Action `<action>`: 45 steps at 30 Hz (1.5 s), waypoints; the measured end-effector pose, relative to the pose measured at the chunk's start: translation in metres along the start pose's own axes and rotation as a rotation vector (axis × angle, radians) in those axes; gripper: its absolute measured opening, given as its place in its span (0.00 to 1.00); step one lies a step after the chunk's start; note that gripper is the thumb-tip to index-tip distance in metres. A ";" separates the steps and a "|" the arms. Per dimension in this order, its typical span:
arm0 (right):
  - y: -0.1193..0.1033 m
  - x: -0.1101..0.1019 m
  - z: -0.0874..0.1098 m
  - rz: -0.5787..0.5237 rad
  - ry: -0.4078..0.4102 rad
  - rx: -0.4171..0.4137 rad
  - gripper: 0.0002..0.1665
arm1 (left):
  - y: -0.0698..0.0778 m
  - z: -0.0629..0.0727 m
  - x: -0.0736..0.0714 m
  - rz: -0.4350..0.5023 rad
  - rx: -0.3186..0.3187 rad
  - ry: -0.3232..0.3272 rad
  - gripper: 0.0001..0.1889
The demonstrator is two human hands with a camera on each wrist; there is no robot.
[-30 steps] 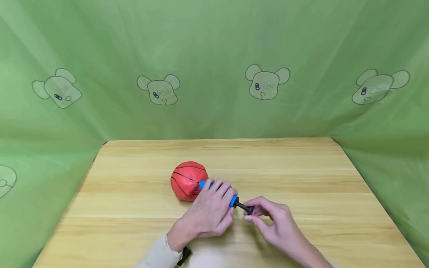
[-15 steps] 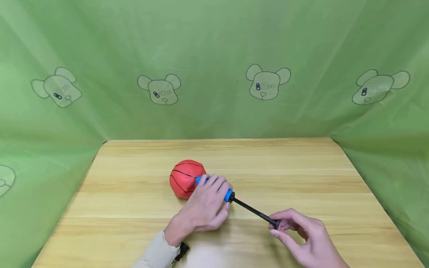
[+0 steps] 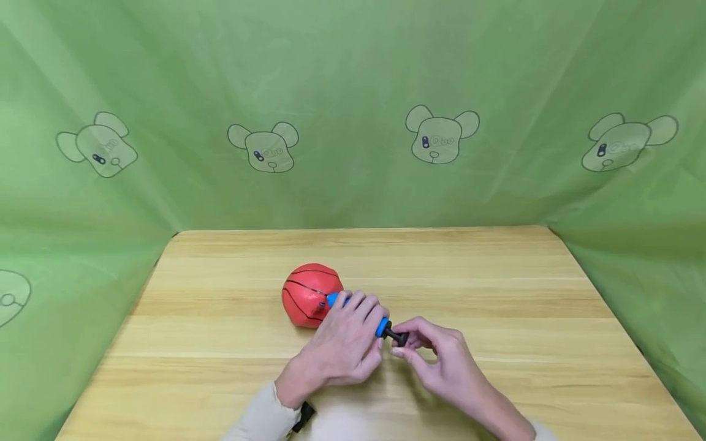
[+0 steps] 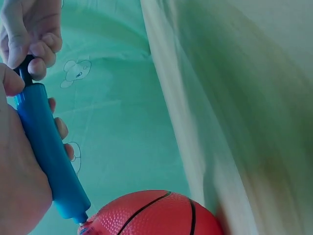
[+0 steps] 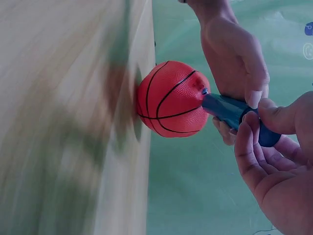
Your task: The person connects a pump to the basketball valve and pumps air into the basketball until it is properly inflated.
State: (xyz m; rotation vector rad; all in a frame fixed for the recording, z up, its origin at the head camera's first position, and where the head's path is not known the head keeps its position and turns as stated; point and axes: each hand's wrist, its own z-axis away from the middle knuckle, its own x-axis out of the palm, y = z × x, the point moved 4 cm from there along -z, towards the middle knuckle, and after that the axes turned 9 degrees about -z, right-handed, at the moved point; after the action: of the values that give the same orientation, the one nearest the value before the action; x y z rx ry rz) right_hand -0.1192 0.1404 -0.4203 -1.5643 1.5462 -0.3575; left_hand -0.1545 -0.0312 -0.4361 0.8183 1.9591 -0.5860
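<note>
A red toy basketball [image 3: 310, 288] with black seam lines sits on the table left of my hands. My left hand [image 3: 344, 346] grips the barrel of a blue hand pump [image 4: 51, 152] from above, covering most of it in the head view. The pump's narrow tip meets the ball beside a small dark mark; in the left wrist view it touches the ball's skin. My right hand [image 3: 441, 361] pinches the black plunger handle [image 3: 404, 339] between thumb and fingers. Only a short piece of the black rod shows between handle and barrel.
The wooden table [image 3: 220, 263] runs back to a green curtain [image 3: 353, 73] printed with bear heads, which also hangs at both sides. A small black object [image 3: 303, 418] shows by my left cuff.
Half a second ago the right hand had drawn the plunger far out to the lower right. Now it is pushed back close to the barrel. The left hand keeps its grip on the pump.
</note>
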 end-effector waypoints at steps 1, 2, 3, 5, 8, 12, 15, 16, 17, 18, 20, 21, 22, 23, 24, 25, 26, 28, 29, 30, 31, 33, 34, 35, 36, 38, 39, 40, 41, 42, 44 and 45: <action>-0.001 0.000 0.000 0.003 -0.001 -0.008 0.22 | 0.000 0.000 0.000 0.007 0.001 0.002 0.18; -0.002 -0.001 0.001 0.004 -0.001 -0.013 0.22 | -0.001 0.000 0.000 0.005 0.000 0.008 0.18; -0.004 -0.003 0.003 0.007 0.004 -0.028 0.23 | -0.002 0.001 0.000 0.007 0.001 0.011 0.18; -0.009 -0.011 0.009 0.004 0.017 -0.053 0.24 | -0.004 0.001 -0.001 0.001 -0.004 0.014 0.17; -0.019 -0.025 0.023 -0.024 0.047 -0.078 0.25 | -0.009 0.002 -0.003 -0.009 -0.022 0.017 0.18; -0.028 -0.039 0.035 -0.019 0.068 -0.095 0.27 | -0.013 0.003 -0.005 -0.008 -0.030 0.015 0.19; -0.028 -0.038 0.033 -0.014 0.053 -0.082 0.29 | -0.013 0.004 -0.006 -0.015 -0.031 0.016 0.18; -0.027 -0.036 0.030 -0.014 0.046 -0.066 0.29 | -0.013 0.004 -0.006 -0.018 -0.033 0.017 0.18; -0.025 -0.033 0.028 -0.015 0.038 -0.052 0.28 | -0.012 0.005 -0.006 -0.023 -0.035 0.019 0.18; -0.023 -0.029 0.025 -0.021 0.031 -0.040 0.28 | -0.011 0.005 -0.006 -0.026 -0.036 0.021 0.18; -0.018 -0.020 0.017 -0.035 0.018 -0.015 0.26 | -0.008 0.005 -0.005 -0.032 -0.030 0.028 0.18; -0.015 -0.015 0.014 -0.032 0.013 0.001 0.24 | -0.007 0.005 -0.004 -0.033 -0.027 0.030 0.17; -0.012 -0.011 0.010 -0.027 0.011 -0.001 0.23 | -0.006 0.005 -0.004 -0.035 -0.025 0.032 0.17; -0.010 -0.007 0.006 -0.026 0.007 -0.008 0.22 | -0.005 0.004 -0.003 -0.035 -0.021 0.034 0.17; -0.008 -0.003 0.003 -0.024 0.006 -0.016 0.22 | -0.004 0.004 -0.003 -0.033 -0.018 0.037 0.17; -0.006 0.000 0.000 -0.019 0.006 -0.020 0.21 | -0.004 0.004 -0.003 -0.032 -0.016 0.040 0.17; -0.004 0.003 -0.002 -0.016 0.005 -0.026 0.21 | -0.003 0.004 -0.003 -0.030 -0.016 0.041 0.17; -0.003 0.005 -0.004 -0.001 0.004 -0.037 0.22 | -0.004 0.003 -0.002 -0.027 -0.016 0.043 0.17; -0.003 0.005 -0.005 0.000 0.002 -0.036 0.22 | -0.004 0.003 -0.002 -0.024 -0.015 0.043 0.17; -0.004 0.004 -0.004 0.003 0.000 -0.034 0.22 | -0.004 0.003 -0.002 -0.018 -0.016 0.041 0.18; -0.006 0.002 -0.003 0.004 -0.002 -0.031 0.22 | -0.004 0.003 -0.002 -0.013 -0.015 0.037 0.18; -0.012 -0.005 0.003 0.005 0.001 -0.030 0.23 | -0.005 0.002 -0.002 -0.001 -0.014 0.027 0.18; -0.015 -0.010 0.007 -0.001 0.004 -0.027 0.24 | -0.005 0.002 -0.002 0.005 -0.016 0.022 0.19; -0.019 -0.015 0.012 -0.010 0.009 -0.016 0.24 | -0.006 0.002 -0.002 0.011 -0.020 0.019 0.19; -0.022 -0.021 0.017 -0.015 0.014 -0.002 0.24 | -0.007 0.002 -0.003 0.018 -0.026 0.018 0.19; -0.029 -0.033 0.027 -0.036 0.019 0.047 0.25 | -0.010 0.001 -0.004 0.024 -0.037 0.020 0.20; -0.032 -0.038 0.031 -0.044 0.019 0.081 0.25 | -0.011 0.001 -0.004 0.024 -0.039 0.022 0.20; -0.034 -0.042 0.034 -0.052 0.016 0.105 0.24 | -0.011 0.001 -0.005 0.021 -0.040 0.025 0.20; -0.036 -0.045 0.036 -0.053 0.016 0.116 0.24 | -0.012 0.001 -0.005 0.017 -0.039 0.026 0.19; -0.037 -0.046 0.037 -0.051 0.015 0.124 0.25 | -0.012 0.001 -0.005 0.014 -0.039 0.029 0.19; -0.036 -0.046 0.036 -0.059 0.020 0.102 0.26 | -0.012 0.001 -0.004 0.010 -0.045 0.034 0.19; -0.035 -0.044 0.035 -0.058 0.025 0.077 0.27 | -0.011 0.001 -0.004 0.008 -0.048 0.035 0.19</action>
State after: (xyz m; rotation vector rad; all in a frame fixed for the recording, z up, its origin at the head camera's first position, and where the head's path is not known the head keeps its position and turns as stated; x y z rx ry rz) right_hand -0.0789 0.1881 -0.3980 -1.5522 1.4911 -0.4655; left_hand -0.1608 -0.0405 -0.4326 0.8108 1.9933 -0.5210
